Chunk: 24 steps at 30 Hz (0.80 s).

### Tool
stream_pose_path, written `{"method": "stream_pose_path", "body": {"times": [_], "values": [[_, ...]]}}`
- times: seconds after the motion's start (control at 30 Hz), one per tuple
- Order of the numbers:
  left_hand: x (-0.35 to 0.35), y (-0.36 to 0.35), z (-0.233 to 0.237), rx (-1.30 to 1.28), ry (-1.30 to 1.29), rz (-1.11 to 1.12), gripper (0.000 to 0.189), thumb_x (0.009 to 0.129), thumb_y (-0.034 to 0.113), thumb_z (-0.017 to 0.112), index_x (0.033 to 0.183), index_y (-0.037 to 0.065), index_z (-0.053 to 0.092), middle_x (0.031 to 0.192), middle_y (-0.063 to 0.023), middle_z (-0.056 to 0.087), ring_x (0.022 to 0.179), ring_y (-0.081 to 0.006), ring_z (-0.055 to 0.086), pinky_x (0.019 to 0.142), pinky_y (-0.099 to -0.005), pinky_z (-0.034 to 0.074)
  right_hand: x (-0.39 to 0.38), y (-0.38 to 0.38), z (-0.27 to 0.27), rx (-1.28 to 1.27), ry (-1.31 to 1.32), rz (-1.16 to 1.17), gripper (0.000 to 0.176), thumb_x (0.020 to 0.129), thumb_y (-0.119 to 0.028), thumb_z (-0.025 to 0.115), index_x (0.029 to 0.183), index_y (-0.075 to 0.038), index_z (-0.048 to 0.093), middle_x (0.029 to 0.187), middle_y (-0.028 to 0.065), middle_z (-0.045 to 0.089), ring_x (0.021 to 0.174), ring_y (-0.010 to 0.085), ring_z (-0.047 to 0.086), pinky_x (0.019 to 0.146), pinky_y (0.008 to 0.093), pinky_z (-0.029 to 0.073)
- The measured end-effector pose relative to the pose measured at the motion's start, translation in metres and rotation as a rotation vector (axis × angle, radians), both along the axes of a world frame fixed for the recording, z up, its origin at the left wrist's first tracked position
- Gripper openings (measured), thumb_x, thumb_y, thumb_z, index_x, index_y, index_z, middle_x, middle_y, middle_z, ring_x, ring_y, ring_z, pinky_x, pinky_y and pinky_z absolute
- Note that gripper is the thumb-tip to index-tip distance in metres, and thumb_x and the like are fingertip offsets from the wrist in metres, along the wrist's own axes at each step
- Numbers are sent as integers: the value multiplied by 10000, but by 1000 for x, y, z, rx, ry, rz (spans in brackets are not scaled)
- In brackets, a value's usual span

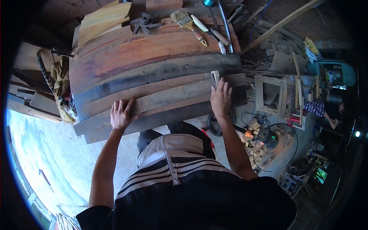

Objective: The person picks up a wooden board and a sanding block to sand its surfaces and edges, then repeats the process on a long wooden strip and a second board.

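Observation:
A long grey-brown board (172, 94) lies across the near part of the wooden workbench (161, 46). On its left part rests my left hand (122, 112), fingers apart and pressed down, beside a thin line across the wood. My right hand (221, 99) is near the board's right end, its fingers closed round the lower end of a small pale wooden piece (215, 76). That piece has a dark strip in it; its lower end is hidden by the fingers. A darker plank (176, 115) lies along the bench's near edge.
At the bench's far side are a wide brush (186, 23), a metal ruler (225, 27), a bladed metal part (145, 23) and thin boards (103, 21). A handwheel (219, 124) is below my right hand. Wood scraps (260, 151) lie on the floor; another person (331, 115) is at the right.

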<state>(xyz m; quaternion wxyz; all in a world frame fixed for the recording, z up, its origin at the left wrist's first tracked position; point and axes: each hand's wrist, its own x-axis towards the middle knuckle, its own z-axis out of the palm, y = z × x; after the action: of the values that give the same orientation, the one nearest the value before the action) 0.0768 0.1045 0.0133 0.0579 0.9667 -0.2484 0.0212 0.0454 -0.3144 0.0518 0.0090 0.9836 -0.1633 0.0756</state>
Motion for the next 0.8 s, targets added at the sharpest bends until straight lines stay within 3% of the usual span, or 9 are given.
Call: {"method": "stream_pose_path", "body": {"times": [0.13, 0.2, 0.33, 0.43, 0.53, 0.6, 0.67, 0.8], "values": [[-2, 1, -1, -17, 7, -16, 902, 687, 566, 768, 1497, 296, 478, 1085, -64, 536, 998, -296, 519, 913, -425, 477, 35, -28, 6, 26, -102, -31, 553, 928, -273, 658, 1368, -1, 462, 1179, 195, 571, 1021, 430, 582, 879, 477, 506], [-1, -1, -2, -5, 43, 32, 903, 680, 564, 772, 1492, 296, 482, 1091, -61, 540, 1002, -292, 522, 911, -420, 478, 65, -52, 8, 27, -18, -129, 527, 929, -262, 653, 1348, 0, 471, 1185, 195, 571, 1022, 436, 583, 886, 484, 501], [0, 1, 0, -22, -14, -6, 905, 670, 560, 777, 1486, 297, 486, 1094, -48, 543, 1007, -281, 523, 911, -410, 479, 40, -28, -2, -32, -134, -61, 551, 925, -262, 657, 1368, 3, 465, 1212, 203, 564, 1033, 427, 580, 896, 478, 496], [-3, 1, 2, -19, 16, 8, 901, 681, 565, 768, 1491, 295, 481, 1095, -44, 545, 1017, -276, 524, 913, -406, 478, -2, 12, -1, 23, -23, -15, 595, 915, -271, 677, 1397, 2, 459, 1222, 200, 562, 1051, 420, 579, 889, 474, 509], [2, 1, 3, -11, 5, -2, 898, 689, 567, 762, 1496, 295, 476, 1096, -45, 546, 1019, -274, 524, 912, -405, 477, 8, -3, 1, 6, -49, 35, 597, 921, -272, 672, 1402, 3, 449, 1216, 199, 567, 1050, 422, 580, 890, 475, 513], [-2, 0, 3, -12, 4, -16, 898, 693, 568, 759, 1498, 294, 472, 1095, -45, 547, 1017, -273, 523, 911, -404, 477, 36, -31, 2, 8, -117, -49, 526, 931, -274, 656, 1334, 5, 462, 1180, 203, 572, 1036, 443, 585, 872, 496, 520], [-1, -1, 6, -1, 5, 3, 901, 700, 567, 758, 1504, 290, 463, 1096, -47, 548, 1013, -274, 521, 910, -404, 476, 63, -58, 6, 16, -23, -142, 434, 931, -266, 656, 1229, 1, 488, 1173, 204, 573, 1031, 445, 587, 859, 507, 519], [2, 1, 2, -27, 4, 1, 897, 706, 563, 759, 1506, 287, 459, 1099, -47, 549, 1015, -274, 522, 911, -403, 476, 37, -22, -4, -47, -122, -83, 536, 925, -272, 665, 1339, 3, 466, 1169, 197, 573, 1034, 433, 580, 874, 496, 504]]}}
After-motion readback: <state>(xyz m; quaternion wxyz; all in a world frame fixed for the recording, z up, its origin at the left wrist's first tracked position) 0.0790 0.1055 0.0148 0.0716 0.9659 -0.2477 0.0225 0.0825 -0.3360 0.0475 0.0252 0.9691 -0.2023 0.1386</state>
